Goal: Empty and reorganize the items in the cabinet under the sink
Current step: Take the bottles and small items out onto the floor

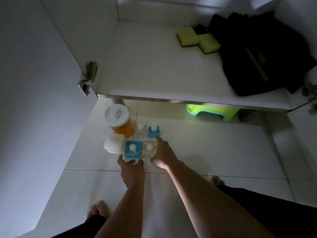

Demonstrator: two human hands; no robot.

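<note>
Crouching on pale floor tiles, dim light. My left hand grips the near side of the blue pump bottle; my right hand wraps round the yellow pump bottle touching it. Orange canister stands behind. Cabinet shelf above: two sponges, black bag

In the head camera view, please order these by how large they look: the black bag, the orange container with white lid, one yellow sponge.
1. Black bag, by far the largest.
2. Orange container.
3. Yellow sponge, though it lies farther back, so this last ranking is unsure.
</note>
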